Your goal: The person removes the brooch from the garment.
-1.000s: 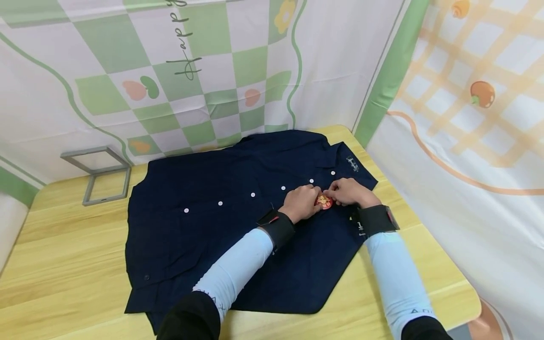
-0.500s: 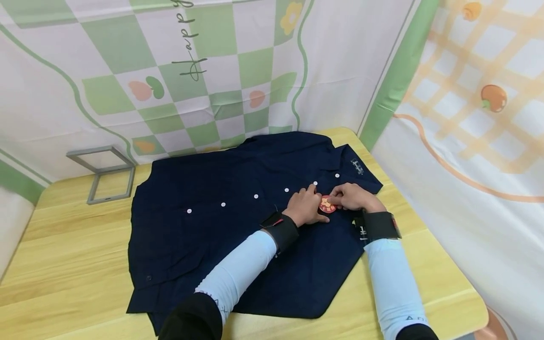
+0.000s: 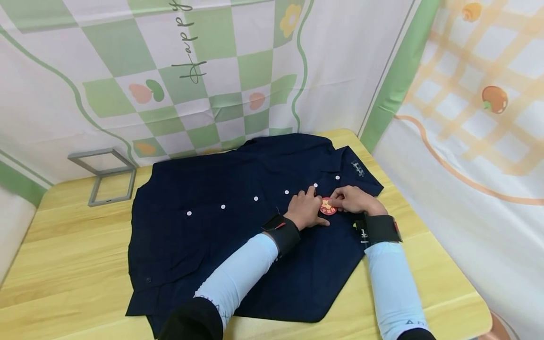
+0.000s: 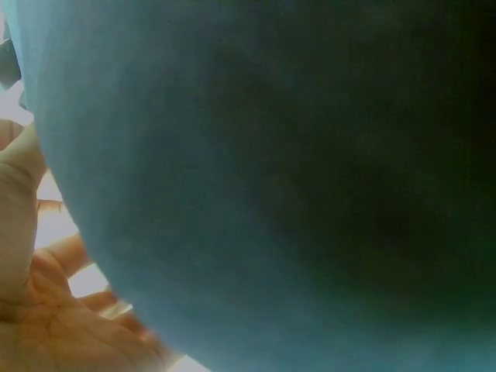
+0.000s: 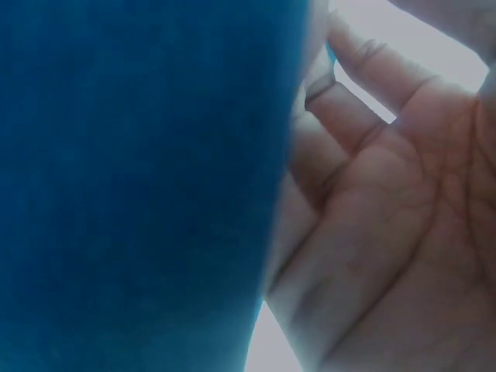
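A dark navy button-up shirt lies spread over the table, with a line of white buttons along its front. On its right part, below the collar, lies a round red badge with a yellowish design and pale lettering. My left hand rests on the shirt at the badge's left side, fingers extended and thumb spread toward its lower edge. From the right, my right hand pinches the badge with thumb and forefinger, covering its right edge. Both wrist views are largely blocked by a blurred blue surface; only parts of the palms and fingers show.
A grey hinged frame stands propped on the wooden table at the back left. A patterned cloth hangs behind the table, and another cloth wall borders its right side. Black straps sit on both wrists.
The left hand has let go of the badge's edge and spread its thumb and fingers beside it, exposing more of the badge. The right hand stays at the badge. The camera view has shifted slightly.
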`<action>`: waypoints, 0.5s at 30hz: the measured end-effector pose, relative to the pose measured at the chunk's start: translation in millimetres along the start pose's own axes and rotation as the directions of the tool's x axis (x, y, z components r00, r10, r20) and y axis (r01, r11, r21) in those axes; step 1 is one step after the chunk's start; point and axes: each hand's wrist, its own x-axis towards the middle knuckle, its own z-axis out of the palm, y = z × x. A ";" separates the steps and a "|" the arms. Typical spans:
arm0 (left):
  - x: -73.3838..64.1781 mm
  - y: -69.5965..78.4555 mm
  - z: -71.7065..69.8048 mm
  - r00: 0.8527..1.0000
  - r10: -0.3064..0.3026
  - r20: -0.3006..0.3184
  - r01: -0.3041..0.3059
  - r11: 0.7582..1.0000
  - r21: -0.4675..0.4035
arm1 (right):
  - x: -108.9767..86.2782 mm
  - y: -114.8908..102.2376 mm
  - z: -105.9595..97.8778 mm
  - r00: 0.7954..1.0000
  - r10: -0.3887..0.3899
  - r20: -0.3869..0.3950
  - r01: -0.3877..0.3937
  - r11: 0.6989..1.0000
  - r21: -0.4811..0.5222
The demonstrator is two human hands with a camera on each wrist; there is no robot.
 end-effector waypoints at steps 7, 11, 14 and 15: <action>0.5 7.4 5.5 1.000 0.014 -0.002 -0.014 1.000 0.019 | -7.1 10.8 2.6 1.000 -0.005 -0.010 0.005 1.000 0.022; 0.7 7.8 3.9 1.000 0.013 -0.013 -0.012 0.999 0.045 | -6.8 13.0 -0.6 1.000 -0.015 -0.009 0.015 0.999 0.039; 0.1 4.8 1.2 1.000 -0.004 -0.009 0.005 0.998 0.056 | -1.5 11.8 -3.2 1.000 -0.028 -0.001 0.028 0.999 0.042; 0.3 3.3 0.5 1.000 -0.012 -0.008 0.012 0.998 0.057 | 0.6 10.9 -3.9 0.999 -0.032 0.001 0.032 0.998 0.045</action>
